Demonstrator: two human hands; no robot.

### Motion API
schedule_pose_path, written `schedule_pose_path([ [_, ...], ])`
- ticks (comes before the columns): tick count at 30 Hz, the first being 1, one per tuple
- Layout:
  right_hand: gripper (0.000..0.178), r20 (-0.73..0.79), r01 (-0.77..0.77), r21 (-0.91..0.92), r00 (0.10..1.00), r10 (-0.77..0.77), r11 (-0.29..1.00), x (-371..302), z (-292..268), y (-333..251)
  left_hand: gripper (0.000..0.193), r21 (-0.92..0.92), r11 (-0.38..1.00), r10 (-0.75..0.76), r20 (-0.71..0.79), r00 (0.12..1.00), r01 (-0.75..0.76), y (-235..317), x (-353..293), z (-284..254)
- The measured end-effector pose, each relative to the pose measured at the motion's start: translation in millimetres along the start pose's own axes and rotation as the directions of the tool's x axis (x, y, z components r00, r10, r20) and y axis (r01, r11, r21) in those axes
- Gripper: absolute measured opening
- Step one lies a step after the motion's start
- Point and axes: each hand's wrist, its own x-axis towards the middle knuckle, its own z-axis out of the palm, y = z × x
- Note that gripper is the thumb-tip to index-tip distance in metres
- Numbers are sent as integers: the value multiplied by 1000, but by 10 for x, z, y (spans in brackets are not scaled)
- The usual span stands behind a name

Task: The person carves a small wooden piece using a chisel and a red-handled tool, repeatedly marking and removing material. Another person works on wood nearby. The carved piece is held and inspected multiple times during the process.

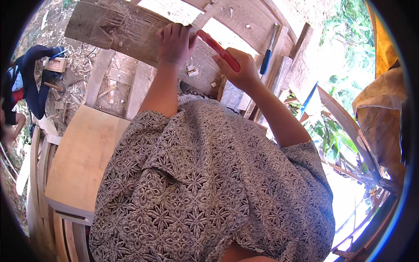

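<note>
My right hand (240,67) is closed round a long red-handled tool (219,50), which slants up and left toward my other hand. The tool's working end is hard to make out. My left hand (176,43) rests on the broad wooden plank (137,37) with its fingers curled down. A narrow pale wood strip (205,17) shows just beyond these fingers, but whether they grip it is hidden. Small wood chips (192,70) lie on the plank near both hands. Right of my right hand, a chisel with a blue handle (265,62) lies on the boards.
A smooth pale wooden panel (85,153) stands at my left, beside stacked boards (70,238). Another person (35,78) is at the far left, among wood shavings on the ground. Wooden beams (345,113) and a tan cloth (379,118) are on the right.
</note>
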Motion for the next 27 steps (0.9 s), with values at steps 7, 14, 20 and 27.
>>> schedule_pose_path([
  [7, 35, -60, 164, -58, 984, -167, 985, -76, -69, 452, 34, 69, 998, -5, 37, 999, 3, 18, 0, -16],
  [14, 36, 31, 102, -148, 995, -98, 984, 218, -183, -247, 34, 71, 997, -5, 39, 999, 2, -2, -26, -10],
  [20, 45, 136, 55, -349, 991, -8, 936, 1138, -24, -781, 35, 127, 992, -1, -51, 999, 7, -49, -73, 71],
  [27, 36, 374, 91, -569, 914, 159, 817, 1993, -43, -1147, 39, 64, 996, -74, 118, 990, 66, 130, 59, -211],
])
